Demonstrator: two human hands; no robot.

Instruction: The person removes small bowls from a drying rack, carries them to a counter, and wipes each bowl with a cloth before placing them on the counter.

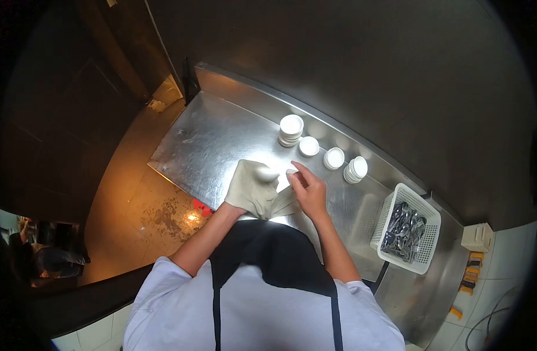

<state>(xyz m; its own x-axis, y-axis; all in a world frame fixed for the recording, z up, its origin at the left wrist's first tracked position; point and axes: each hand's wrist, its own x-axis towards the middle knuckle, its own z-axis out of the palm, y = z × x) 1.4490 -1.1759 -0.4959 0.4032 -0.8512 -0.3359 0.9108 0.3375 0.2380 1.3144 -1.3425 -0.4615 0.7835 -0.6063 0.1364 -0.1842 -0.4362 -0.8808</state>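
A grey-beige cloth [245, 187] drapes over my left hand [235, 210], hiding its fingers. A small white dish [267, 174], slightly blurred, rests against the cloth on that hand. To its right, my right hand [310, 190] has thumb and index finger brought together on what looks like a corner of the cloth. More of the cloth hangs between the two hands. Just beyond them, several stacks of small white dishes stand along the back of the steel counter [201, 137]. The tallest-looking dish stack [291, 126] is leftmost, and another dish stack [355, 169] is rightmost.
A white perforated basket [376, 237] full of metal cutlery [404, 231] stands on the right of the counter. A raised steel edge [315, 114] runs along the back. Yellow-and-black items [470, 272] sit at far right. A person [55, 260] appears at far left.
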